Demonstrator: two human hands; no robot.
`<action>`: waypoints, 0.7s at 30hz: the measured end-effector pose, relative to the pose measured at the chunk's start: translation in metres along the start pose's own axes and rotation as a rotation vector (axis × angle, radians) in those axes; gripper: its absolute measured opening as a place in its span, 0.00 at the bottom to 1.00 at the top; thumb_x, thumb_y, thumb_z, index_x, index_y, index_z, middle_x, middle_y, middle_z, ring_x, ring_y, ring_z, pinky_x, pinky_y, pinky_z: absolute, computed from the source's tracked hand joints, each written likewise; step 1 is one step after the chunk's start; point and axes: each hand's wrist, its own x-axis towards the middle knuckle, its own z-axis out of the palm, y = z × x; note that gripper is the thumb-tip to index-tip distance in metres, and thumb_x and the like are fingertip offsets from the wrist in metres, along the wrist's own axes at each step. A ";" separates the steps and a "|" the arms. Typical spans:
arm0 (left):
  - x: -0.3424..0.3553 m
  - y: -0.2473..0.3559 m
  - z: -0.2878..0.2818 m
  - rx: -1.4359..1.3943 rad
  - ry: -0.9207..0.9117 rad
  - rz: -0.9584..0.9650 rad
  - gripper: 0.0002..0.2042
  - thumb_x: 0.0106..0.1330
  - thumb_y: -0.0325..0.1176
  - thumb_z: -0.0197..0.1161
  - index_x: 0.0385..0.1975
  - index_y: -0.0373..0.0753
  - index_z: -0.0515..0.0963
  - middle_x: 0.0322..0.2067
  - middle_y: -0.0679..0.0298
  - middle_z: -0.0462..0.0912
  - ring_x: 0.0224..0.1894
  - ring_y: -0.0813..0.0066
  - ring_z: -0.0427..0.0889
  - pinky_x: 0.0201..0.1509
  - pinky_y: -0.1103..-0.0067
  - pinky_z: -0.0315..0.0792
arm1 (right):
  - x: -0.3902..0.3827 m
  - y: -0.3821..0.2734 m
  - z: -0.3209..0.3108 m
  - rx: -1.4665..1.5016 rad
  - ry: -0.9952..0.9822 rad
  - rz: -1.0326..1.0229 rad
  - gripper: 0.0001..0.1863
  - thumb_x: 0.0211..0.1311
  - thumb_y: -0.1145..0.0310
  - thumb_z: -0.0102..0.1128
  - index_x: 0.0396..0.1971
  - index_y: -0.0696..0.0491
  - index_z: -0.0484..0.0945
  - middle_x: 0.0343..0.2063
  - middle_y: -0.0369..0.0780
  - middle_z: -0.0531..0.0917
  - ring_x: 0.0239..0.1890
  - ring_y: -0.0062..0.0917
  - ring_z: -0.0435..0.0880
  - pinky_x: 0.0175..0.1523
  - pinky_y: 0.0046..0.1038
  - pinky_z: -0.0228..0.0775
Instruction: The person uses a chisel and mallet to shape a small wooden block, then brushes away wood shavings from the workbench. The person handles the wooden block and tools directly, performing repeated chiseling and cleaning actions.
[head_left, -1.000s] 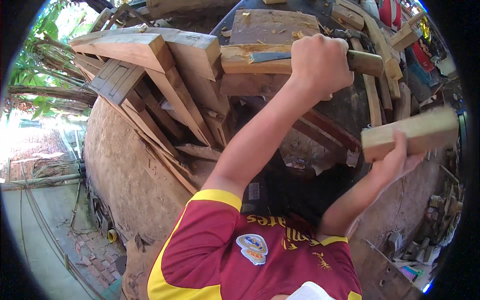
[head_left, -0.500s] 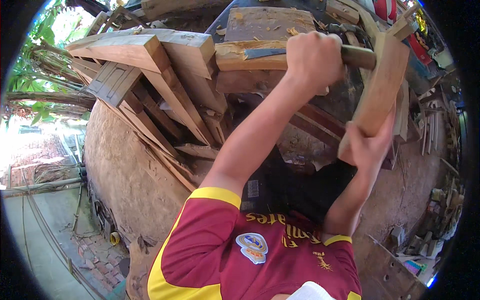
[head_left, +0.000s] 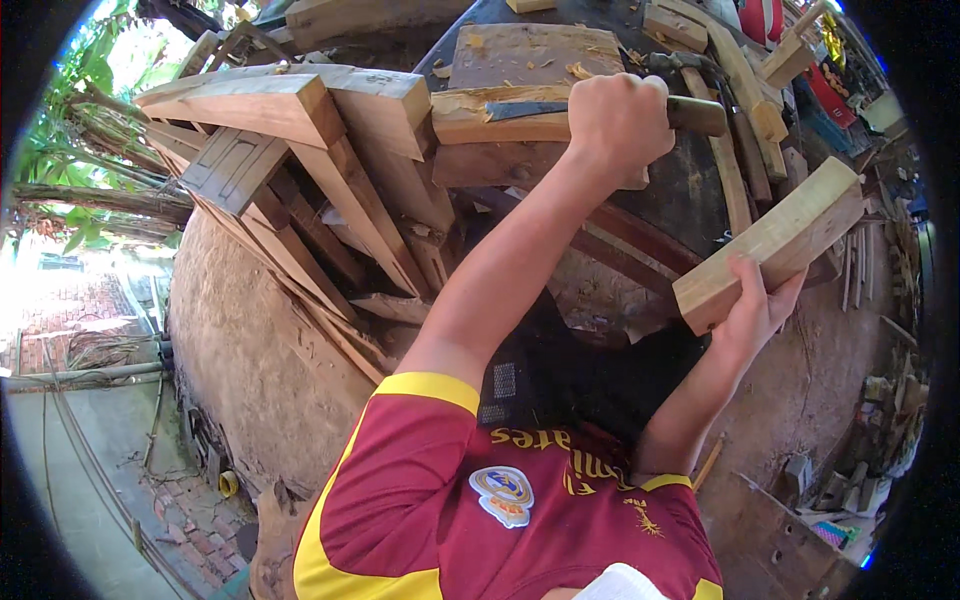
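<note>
My left hand [head_left: 615, 125] is closed round a chisel with a wooden handle [head_left: 697, 116]. Its flat metal blade [head_left: 525, 107] points left along the split, rough top of a light timber piece [head_left: 460, 125], which rests against a darker wooden block [head_left: 490, 162]. A wide board [head_left: 530, 55] with loose chips lies just behind. Lower right, my right hand [head_left: 760, 310] grips a long squared wooden block [head_left: 775, 230] from underneath, held at a slant apart from the chisel's handle end.
Stacked sawn beams [head_left: 360, 180] fill the left side beside a small panelled wooden piece [head_left: 235, 170]. A hammer [head_left: 680, 62] and wood strips [head_left: 720, 160] lie on the dark bench top at right. Earthen ground [head_left: 250, 330] curves below; foliage [head_left: 100, 140] shows far left.
The block in my right hand swung up toward the chisel's handle end half a second ago and is now back lower right. My left hand stays on the chisel, shifted slightly leftward in view.
</note>
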 end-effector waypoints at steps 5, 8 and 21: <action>0.002 0.000 0.003 0.022 -0.011 -0.016 0.08 0.44 0.37 0.65 0.23 0.42 0.81 0.24 0.57 0.84 0.27 0.58 0.85 0.31 0.67 0.78 | 0.014 -0.001 0.000 0.103 0.031 0.062 0.42 0.42 0.82 0.65 0.63 0.58 0.62 0.54 0.43 0.73 0.54 0.33 0.75 0.57 0.32 0.70; 0.004 0.000 0.007 0.039 -0.025 -0.036 0.12 0.43 0.42 0.67 0.24 0.44 0.81 0.25 0.58 0.85 0.29 0.57 0.86 0.34 0.66 0.79 | 0.016 0.003 0.032 0.212 0.290 0.003 0.41 0.43 0.81 0.66 0.63 0.57 0.63 0.53 0.44 0.73 0.53 0.33 0.76 0.58 0.33 0.70; 0.008 -0.002 0.006 0.026 0.000 -0.075 0.13 0.42 0.44 0.68 0.24 0.44 0.81 0.24 0.55 0.84 0.28 0.54 0.85 0.33 0.66 0.78 | 0.026 -0.006 0.023 -0.384 -0.491 -0.151 0.36 0.41 0.76 0.66 0.57 0.57 0.69 0.45 0.44 0.79 0.46 0.31 0.79 0.50 0.30 0.72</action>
